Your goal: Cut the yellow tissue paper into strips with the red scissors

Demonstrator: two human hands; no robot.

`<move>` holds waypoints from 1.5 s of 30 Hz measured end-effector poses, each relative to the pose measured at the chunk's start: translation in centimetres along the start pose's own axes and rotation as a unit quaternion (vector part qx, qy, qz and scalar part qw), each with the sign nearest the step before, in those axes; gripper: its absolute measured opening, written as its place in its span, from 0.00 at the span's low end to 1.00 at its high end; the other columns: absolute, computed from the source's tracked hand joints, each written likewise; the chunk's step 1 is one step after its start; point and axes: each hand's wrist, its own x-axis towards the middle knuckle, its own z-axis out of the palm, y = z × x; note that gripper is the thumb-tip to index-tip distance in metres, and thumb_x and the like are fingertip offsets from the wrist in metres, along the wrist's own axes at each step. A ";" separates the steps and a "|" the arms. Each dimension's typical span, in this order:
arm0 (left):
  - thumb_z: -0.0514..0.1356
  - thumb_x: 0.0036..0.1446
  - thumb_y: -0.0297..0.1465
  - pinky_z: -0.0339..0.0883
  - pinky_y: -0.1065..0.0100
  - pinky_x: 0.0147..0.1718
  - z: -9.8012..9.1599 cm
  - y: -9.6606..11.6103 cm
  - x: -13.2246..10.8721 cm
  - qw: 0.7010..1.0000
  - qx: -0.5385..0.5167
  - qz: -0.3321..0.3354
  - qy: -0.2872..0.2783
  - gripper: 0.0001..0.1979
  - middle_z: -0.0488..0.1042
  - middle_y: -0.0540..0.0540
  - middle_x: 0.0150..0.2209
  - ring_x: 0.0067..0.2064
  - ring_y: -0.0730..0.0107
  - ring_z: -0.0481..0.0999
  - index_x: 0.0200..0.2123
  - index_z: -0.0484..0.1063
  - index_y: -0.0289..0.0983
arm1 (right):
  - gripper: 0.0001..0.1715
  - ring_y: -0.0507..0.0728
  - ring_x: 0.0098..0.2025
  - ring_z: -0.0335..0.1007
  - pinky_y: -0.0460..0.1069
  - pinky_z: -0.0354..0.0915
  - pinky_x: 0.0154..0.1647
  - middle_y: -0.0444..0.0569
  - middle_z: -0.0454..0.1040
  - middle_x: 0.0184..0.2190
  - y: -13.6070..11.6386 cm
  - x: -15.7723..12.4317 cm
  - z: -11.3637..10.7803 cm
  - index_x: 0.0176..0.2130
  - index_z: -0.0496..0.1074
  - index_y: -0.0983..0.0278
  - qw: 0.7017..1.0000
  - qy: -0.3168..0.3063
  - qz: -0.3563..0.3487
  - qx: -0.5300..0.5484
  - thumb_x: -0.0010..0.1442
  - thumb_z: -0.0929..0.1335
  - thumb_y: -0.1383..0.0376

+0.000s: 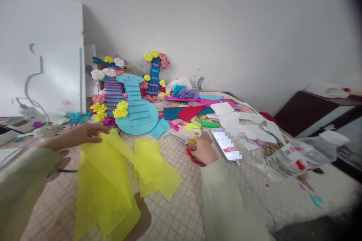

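At the left, my left hand (82,135) pinches the upper edge of several thin yellow paper sheets (106,188), which hang and spread toward the front of the table. A second small stack of yellow paper (155,167) lies flat just right of them. My right hand (206,150) has its fingers closed at the handles of red-handled scissors (195,155), whose blades point left and away from me. Beyond my hands, a light-blue guitar-shaped board (137,109) leans up, with a yellow paper flower (120,109) on its left side.
Two flower-trimmed striped pieces (154,77) lean against the wall. A phone (225,145) with its screen lit lies right of my right hand. Coloured paper scraps (192,112), white paper pieces (251,131) and a clear plastic bottle (299,160) cover the right side. A white board (42,52) stands left.
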 end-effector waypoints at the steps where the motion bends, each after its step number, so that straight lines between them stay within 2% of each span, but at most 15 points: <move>1: 0.64 0.50 0.37 0.71 0.69 0.30 0.2 0.0 -0.2 1.000 0.025 0.013 0.003 0.13 0.80 0.46 0.35 0.31 0.69 0.76 0.37 0.75 0.36 | 0.11 0.57 0.43 0.70 0.56 0.66 0.45 0.50 0.73 0.39 0.0 -0.1 -0.1 0.38 0.71 0.68 1.000 0.015 0.000 0.002 0.60 0.68 0.62; 4: 0.60 0.55 0.35 0.66 0.57 0.49 1.5 0.3 -0.9 0.994 0.087 0.060 -0.007 0.16 0.75 0.41 0.49 0.50 0.60 0.71 0.46 0.71 0.37 | 0.18 0.62 0.49 0.66 0.58 0.64 0.49 0.57 0.71 0.44 -0.1 -0.2 -0.3 0.43 0.70 0.70 0.996 0.083 -0.010 0.032 0.54 0.71 0.63; 6: 0.60 0.55 0.33 0.59 0.54 0.55 2.9 0.9 -1.3 0.987 0.108 0.103 -0.053 0.17 0.73 0.44 0.52 0.55 0.57 0.67 0.49 0.70 0.41 | 0.23 0.64 0.52 0.64 0.58 0.61 0.52 0.60 0.70 0.47 -0.2 -0.1 -0.4 0.48 0.69 0.70 0.989 0.129 -0.028 0.065 0.53 0.70 0.65; 9: 0.63 0.49 0.29 0.55 0.53 0.57 5.4 1.9 -1.6 0.970 0.129 0.160 -0.134 0.21 0.73 0.48 0.52 0.57 0.54 0.64 0.48 0.71 0.47 | 0.20 0.64 0.51 0.64 0.58 0.60 0.52 0.58 0.70 0.47 -0.4 0.1 -0.3 0.47 0.69 0.66 0.976 0.173 -0.060 0.120 0.54 0.68 0.64; 12: 0.63 0.45 0.26 0.55 0.50 0.56 7.6 2.5 -1.5 0.955 0.145 0.189 -0.176 0.24 0.73 0.47 0.52 0.56 0.53 0.66 0.48 0.71 0.47 | 0.19 0.63 0.49 0.66 0.57 0.61 0.52 0.58 0.71 0.44 -0.6 0.2 0.1 0.45 0.70 0.67 0.962 0.197 -0.078 0.170 0.54 0.68 0.62; 17: 0.56 0.53 0.27 0.57 0.55 0.55 8.9 2.3 -1.4 0.942 0.163 0.215 -0.202 0.18 0.75 0.45 0.50 0.53 0.58 0.70 0.48 0.71 0.43 | 0.17 0.61 0.44 0.68 0.56 0.65 0.47 0.57 0.71 0.42 -0.9 -0.1 0.6 0.43 0.69 0.67 0.943 0.217 -0.087 0.238 0.55 0.66 0.61; 20: 0.52 0.57 0.26 0.59 0.57 0.54 8.8 2.1 -1.5 0.942 0.171 0.214 -0.192 0.19 0.75 0.46 0.50 0.53 0.59 0.70 0.50 0.70 0.44 | 0.16 0.60 0.40 0.68 0.56 0.65 0.45 0.57 0.71 0.41 -1.0 -0.1 0.7 0.42 0.69 0.67 0.934 0.221 -0.085 0.269 0.55 0.66 0.61; 25: 0.49 0.53 0.21 0.63 0.58 0.51 9.1 2.4 -1.3 0.952 0.178 0.192 -0.156 0.25 0.77 0.47 0.46 0.50 0.60 0.72 0.50 0.71 0.45 | 0.14 0.60 0.41 0.68 0.57 0.65 0.46 0.56 0.71 0.41 -1.5 -0.1 0.9 0.41 0.69 0.66 0.918 0.212 -0.090 0.323 0.55 0.66 0.62; 28: 0.50 0.54 0.24 0.67 0.59 0.47 9.0 3.3 -0.7 0.966 0.168 0.158 -0.116 0.20 0.78 0.44 0.42 0.45 0.60 0.75 0.45 0.75 0.43 | 0.14 0.60 0.40 0.67 0.57 0.65 0.45 0.56 0.71 0.41 -2.0 -0.3 0.8 0.41 0.69 0.67 0.906 0.196 -0.095 0.364 0.55 0.65 0.62; 33: 0.51 0.56 0.35 0.69 0.61 0.40 7.9 6.7 0.5 0.991 0.108 0.069 -0.023 0.16 0.78 0.42 0.43 0.42 0.57 0.76 0.42 0.74 0.38 | 0.19 0.58 0.43 0.68 0.55 0.65 0.46 0.54 0.72 0.44 -4.3 -2.0 -0.5 0.44 0.68 0.66 0.874 0.117 -0.124 0.456 0.54 0.68 0.58; 35: 0.50 0.57 0.38 0.69 0.65 0.34 7.7 8.7 0.7 0.997 0.071 0.037 0.004 0.16 0.79 0.44 0.37 0.37 0.60 0.77 0.40 0.74 0.38 | 0.28 0.57 0.44 0.68 0.53 0.67 0.44 0.54 0.71 0.46 -5.7 -3.1 -1.1 0.48 0.66 0.65 0.857 0.061 -0.136 0.494 0.52 0.70 0.55; 37: 0.50 0.57 0.41 0.66 0.68 0.25 7.8 10.6 0.6 0.999 0.033 0.015 0.013 0.17 0.77 0.47 0.28 0.29 0.63 0.75 0.32 0.73 0.37 | 0.35 0.57 0.44 0.69 0.51 0.68 0.42 0.54 0.69 0.48 -7.2 -4.1 -1.6 0.53 0.62 0.65 0.841 0.014 -0.140 0.523 0.50 0.71 0.54; 39: 0.48 0.58 0.44 0.61 0.70 0.19 8.2 12.4 0.3 1.000 -0.007 -0.001 0.004 0.20 0.71 0.49 0.20 0.23 0.67 0.71 0.25 0.69 0.36 | 0.37 0.56 0.43 0.68 0.51 0.68 0.41 0.54 0.68 0.48 -8.6 -5.0 -1.9 0.54 0.60 0.65 0.830 -0.016 -0.140 0.540 0.50 0.72 0.54; 41: 0.48 0.57 0.45 0.58 0.72 0.18 8.7 13.7 -0.1 0.999 -0.040 -0.007 -0.006 0.20 0.67 0.52 0.18 0.21 0.71 0.67 0.24 0.67 0.36 | 0.35 0.56 0.42 0.68 0.51 0.67 0.40 0.53 0.68 0.47 -9.7 -5.5 -2.2 0.51 0.62 0.64 0.818 -0.018 -0.124 0.562 0.48 0.73 0.55; 45: 0.55 0.52 0.42 0.50 0.72 0.19 9.7 15.2 -0.8 0.998 -0.059 -0.007 0.016 0.17 0.56 0.55 0.17 0.21 0.74 0.58 0.18 0.61 0.38 | 0.27 0.55 0.36 0.66 0.49 0.65 0.34 0.49 0.68 0.40 -10.8 -6.0 -2.6 0.43 0.66 0.65 0.799 0.032 -0.076 0.596 0.46 0.74 0.57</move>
